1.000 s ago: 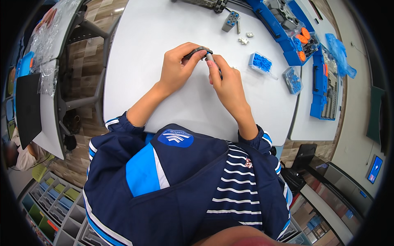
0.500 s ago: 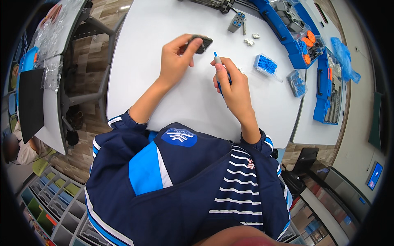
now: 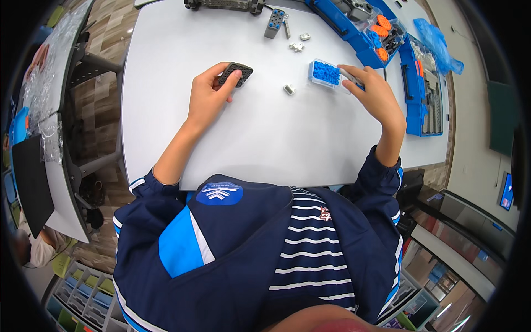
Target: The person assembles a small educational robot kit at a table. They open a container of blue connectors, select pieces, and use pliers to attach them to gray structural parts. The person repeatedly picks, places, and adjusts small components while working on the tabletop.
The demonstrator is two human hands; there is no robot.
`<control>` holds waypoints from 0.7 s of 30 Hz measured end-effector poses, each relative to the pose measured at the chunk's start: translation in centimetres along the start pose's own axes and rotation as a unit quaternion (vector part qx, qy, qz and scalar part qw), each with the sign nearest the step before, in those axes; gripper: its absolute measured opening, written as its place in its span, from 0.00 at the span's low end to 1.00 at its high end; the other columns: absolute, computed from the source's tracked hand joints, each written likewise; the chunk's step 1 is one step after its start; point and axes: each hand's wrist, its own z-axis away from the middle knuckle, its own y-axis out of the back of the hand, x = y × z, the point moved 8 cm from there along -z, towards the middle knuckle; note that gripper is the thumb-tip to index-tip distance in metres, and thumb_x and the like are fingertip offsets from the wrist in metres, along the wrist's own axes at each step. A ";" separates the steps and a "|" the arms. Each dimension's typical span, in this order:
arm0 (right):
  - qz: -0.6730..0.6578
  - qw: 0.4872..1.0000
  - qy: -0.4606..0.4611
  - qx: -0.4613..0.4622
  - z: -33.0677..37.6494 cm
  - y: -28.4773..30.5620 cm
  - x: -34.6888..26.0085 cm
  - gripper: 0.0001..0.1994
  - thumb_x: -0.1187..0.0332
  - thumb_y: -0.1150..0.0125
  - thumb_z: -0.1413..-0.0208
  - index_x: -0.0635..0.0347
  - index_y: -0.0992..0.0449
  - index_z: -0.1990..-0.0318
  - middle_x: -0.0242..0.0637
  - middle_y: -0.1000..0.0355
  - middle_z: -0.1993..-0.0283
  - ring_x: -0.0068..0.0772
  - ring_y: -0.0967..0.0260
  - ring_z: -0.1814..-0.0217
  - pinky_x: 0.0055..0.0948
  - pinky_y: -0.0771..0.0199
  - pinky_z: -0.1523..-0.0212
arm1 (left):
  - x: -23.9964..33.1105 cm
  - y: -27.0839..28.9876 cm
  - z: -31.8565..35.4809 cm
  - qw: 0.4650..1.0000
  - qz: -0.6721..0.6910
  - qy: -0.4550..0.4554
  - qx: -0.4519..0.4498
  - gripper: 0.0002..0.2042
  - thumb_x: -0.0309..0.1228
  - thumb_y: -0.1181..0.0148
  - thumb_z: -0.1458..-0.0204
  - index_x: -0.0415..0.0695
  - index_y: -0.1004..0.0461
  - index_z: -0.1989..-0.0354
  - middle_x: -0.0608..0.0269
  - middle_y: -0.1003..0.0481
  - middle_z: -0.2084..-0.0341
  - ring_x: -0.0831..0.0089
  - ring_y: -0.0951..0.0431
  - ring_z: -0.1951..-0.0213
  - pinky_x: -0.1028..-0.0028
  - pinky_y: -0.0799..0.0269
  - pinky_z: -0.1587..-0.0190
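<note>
My left hand (image 3: 207, 97) is closed round a dark grey, plate-like building piece (image 3: 241, 77), the thumb pressed on its face. My right hand (image 3: 377, 95) grips a slim grey-and-blue pen-shaped tool (image 3: 349, 77). The tool's front end is at the right side of a clear box (image 3: 332, 85) filled with small blue connector pins (image 3: 323, 72). Whether the tip touches any pins I cannot tell. Between my hands lies a small white-and-grey piece (image 3: 289, 89) on the white table (image 3: 260, 138).
A grey block with blue pins (image 3: 274, 24) stands at the back beside a thin grey bar (image 3: 287, 27). Small white parts (image 3: 297, 47) lie nearer. A dark assembled frame (image 3: 227, 5) sits at the far edge. Blue cases (image 3: 368, 55) with orange wheels (image 3: 383, 22) are at right.
My right hand has carried the tool rightward to the pin box. The blue pin seen earlier on its tip no longer shows. My left hand still holds the dark piece; the whole view has shifted.
</note>
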 end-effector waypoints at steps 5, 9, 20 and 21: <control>-0.038 0.998 0.047 -0.035 -1.4 -1.0 -0.3 0.20 0.61 0.33 0.41 0.46 0.24 0.41 0.48 0.21 0.61 0.47 0.23 0.61 0.39 0.25 0.57 | 0.2 0.2 -0.2 1.000 -0.002 -0.009 -0.003 0.11 0.34 0.38 0.38 0.37 0.19 0.59 0.71 0.24 0.76 0.88 0.33 0.80 0.84 0.36 0.77; -0.042 0.994 0.001 -0.104 -1.7 -1.5 0.3 0.20 0.64 0.30 0.43 0.47 0.29 0.44 0.47 0.20 0.63 0.48 0.21 0.62 0.40 0.25 0.58 | -0.1 0.1 -0.1 1.000 -0.023 -0.007 -0.010 0.10 0.33 0.37 0.39 0.37 0.19 0.59 0.71 0.24 0.77 0.88 0.32 0.80 0.84 0.36 0.78; -0.058 0.993 0.059 -0.082 -2.0 -1.8 -0.1 0.19 0.65 0.31 0.42 0.47 0.26 0.44 0.48 0.19 0.61 0.45 0.21 0.61 0.39 0.25 0.58 | 0.1 0.1 -0.1 1.000 -0.011 -0.013 -0.025 0.11 0.33 0.37 0.39 0.36 0.19 0.57 0.69 0.22 0.75 0.86 0.30 0.80 0.82 0.35 0.77; -0.070 0.992 0.027 -0.102 -1.8 -1.6 0.2 0.19 0.65 0.32 0.42 0.49 0.26 0.44 0.49 0.20 0.61 0.46 0.22 0.61 0.39 0.25 0.57 | 0.0 0.1 -0.1 1.000 -0.004 -0.010 -0.024 0.11 0.33 0.38 0.38 0.36 0.19 0.56 0.68 0.22 0.74 0.85 0.29 0.80 0.82 0.34 0.77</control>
